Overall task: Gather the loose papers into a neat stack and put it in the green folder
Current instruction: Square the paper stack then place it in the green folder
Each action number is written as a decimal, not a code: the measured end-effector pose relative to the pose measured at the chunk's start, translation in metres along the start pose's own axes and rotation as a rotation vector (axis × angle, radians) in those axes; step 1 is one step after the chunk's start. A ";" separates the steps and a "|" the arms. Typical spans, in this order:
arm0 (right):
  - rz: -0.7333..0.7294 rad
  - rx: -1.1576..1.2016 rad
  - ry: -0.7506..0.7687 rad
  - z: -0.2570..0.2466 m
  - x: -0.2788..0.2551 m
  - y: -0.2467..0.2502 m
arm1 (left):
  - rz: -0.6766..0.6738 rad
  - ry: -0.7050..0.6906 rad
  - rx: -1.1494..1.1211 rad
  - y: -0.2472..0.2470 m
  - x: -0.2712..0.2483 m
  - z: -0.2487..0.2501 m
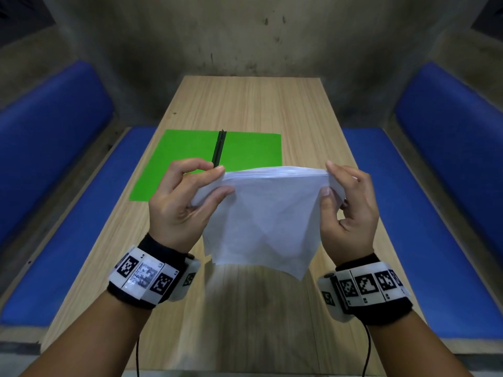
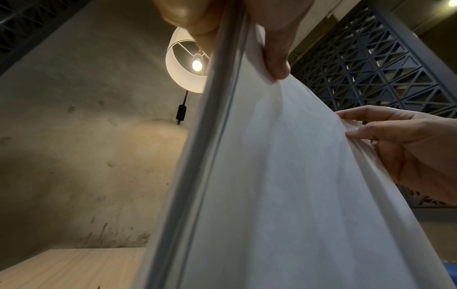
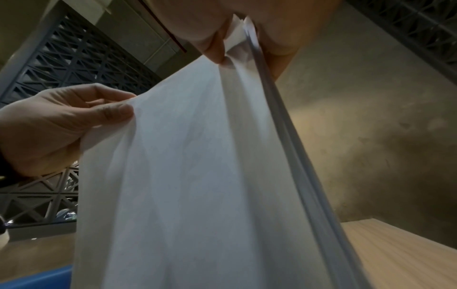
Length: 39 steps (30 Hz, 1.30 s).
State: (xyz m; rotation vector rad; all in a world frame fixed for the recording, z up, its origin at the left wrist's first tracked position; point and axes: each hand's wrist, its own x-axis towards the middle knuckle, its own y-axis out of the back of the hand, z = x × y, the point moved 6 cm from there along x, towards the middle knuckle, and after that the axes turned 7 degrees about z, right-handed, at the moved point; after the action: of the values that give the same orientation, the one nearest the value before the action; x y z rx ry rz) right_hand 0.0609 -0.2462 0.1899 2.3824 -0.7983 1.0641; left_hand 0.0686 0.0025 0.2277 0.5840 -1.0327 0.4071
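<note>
Both hands are gripping a stack of white papers [image 1: 261, 213] above the tabletop [image 1: 245, 104], left hand [image 1: 185, 197] and right hand [image 1: 351, 208] pinching opposite top corners. The green folder [image 1: 190, 159] is lying open beyond them.

Bare forearms with marker bands

Black wristbands [image 1: 152, 251] carry white blocks printed with black square codes; thin black cables [image 1: 137, 355] hang below.

Near edge of flat green folder [image 1: 190, 159] hidden behind left hand [image 1: 179, 202] & white paper stack [image 1: 261, 219]; stack's lower edge blurred.
</note>
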 end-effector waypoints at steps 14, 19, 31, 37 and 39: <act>-0.154 0.368 -0.716 0.040 -0.039 -0.030 | -0.060 0.060 0.027 -0.001 0.002 -0.002; -0.175 0.405 -0.725 0.041 -0.040 -0.028 | -0.335 -0.048 0.401 -0.017 0.020 0.011; -0.218 0.425 -0.657 0.032 -0.035 -0.026 | -1.099 -0.167 0.528 -0.085 0.059 0.025; -0.230 0.121 -0.821 0.092 -0.055 -0.001 | -0.876 0.058 0.088 -0.048 0.075 -0.006; -0.130 0.004 -0.986 0.121 -0.076 0.016 | -0.813 0.256 -0.069 -0.034 0.072 -0.025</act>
State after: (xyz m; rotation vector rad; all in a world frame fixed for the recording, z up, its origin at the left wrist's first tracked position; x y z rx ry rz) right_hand 0.0746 -0.3018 0.0579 2.8629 -0.8876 -0.2446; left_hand 0.1382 -0.0052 0.2735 0.8094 -0.4957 -0.2664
